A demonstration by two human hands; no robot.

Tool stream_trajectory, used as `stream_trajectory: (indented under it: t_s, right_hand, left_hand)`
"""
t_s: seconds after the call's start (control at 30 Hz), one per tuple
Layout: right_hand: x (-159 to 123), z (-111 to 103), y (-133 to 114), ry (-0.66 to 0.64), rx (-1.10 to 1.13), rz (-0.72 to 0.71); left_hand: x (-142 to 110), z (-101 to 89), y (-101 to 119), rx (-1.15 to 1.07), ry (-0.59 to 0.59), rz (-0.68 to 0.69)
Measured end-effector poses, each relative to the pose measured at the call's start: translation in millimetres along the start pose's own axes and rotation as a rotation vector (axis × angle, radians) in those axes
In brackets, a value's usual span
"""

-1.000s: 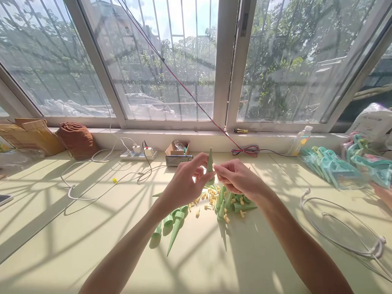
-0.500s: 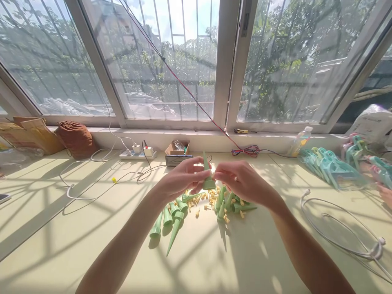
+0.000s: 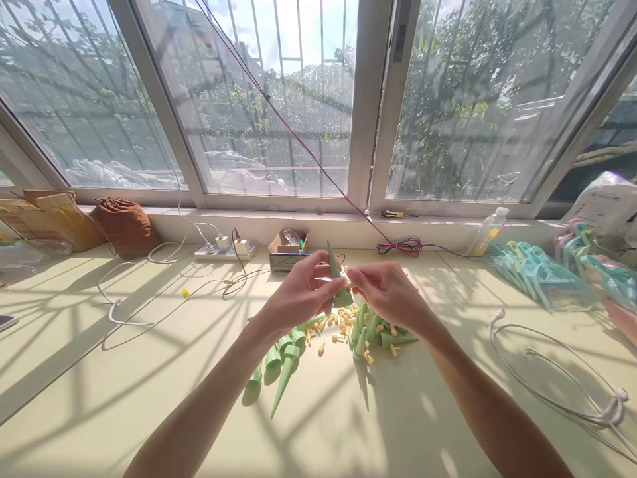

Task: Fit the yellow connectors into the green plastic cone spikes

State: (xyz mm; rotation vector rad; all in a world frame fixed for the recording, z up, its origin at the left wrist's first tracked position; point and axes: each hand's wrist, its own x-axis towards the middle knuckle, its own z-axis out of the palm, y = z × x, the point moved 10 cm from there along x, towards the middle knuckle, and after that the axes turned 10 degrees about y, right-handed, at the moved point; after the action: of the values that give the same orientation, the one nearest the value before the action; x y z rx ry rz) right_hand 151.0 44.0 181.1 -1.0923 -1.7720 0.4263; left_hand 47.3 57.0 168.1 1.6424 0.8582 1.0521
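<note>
A slim green plastic cone (image 3: 333,261) is held point up in my left hand (image 3: 304,287), with the thumb pressed on its side. Close against the cone's right side, my right hand (image 3: 387,289) has thumb and forefinger pinched together. Whatever sits in that pinch is too small or hidden to name. Below both hands lie small yellow pegs (image 3: 321,348), scattered in a loose heap. More green cones (image 3: 285,380) lie at the left of the heap, and another cluster of green cones (image 3: 361,339) is at its right.
A white cable (image 3: 542,332) is coiled at right, near bagged teal plastic parts (image 3: 542,272) and another person's hand (image 3: 623,322). Along the window side are a bottle (image 3: 490,232), a small cardboard box (image 3: 293,239), a power strip (image 3: 223,252) and a brown bag (image 3: 124,227).
The green cone in my left hand now leans more, its tip shifted left. My right fingers stay close to its side. The pieces on the table look unmoved.
</note>
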Motion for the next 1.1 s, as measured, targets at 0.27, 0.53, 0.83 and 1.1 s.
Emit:
stream_trajectory:
  t_s: [0.27,0.53,0.83,1.1]
  right_hand:
    - [-0.2,11.8,36.5,-0.084,0.195,0.325]
    - [-7.0,26.7,50.9,-0.273,0.341,0.457]
    - [3.6,4.2,13.6,-0.153,-0.09,0.01]
    - [5.8,10.3,14.6,-0.112,-0.01,0.013]
  left_hand:
    - [-9.4,6.9,15.1,0.421,0.181,0.357]
    - [-8.0,15.5,11.5,0.506,0.11,0.377]
    - [16.5,-5.7,-17.5,-0.081,-0.039,-0.027]
    - [18.0,-7.5,-18.2,-0.085,-0.003,-0.008]
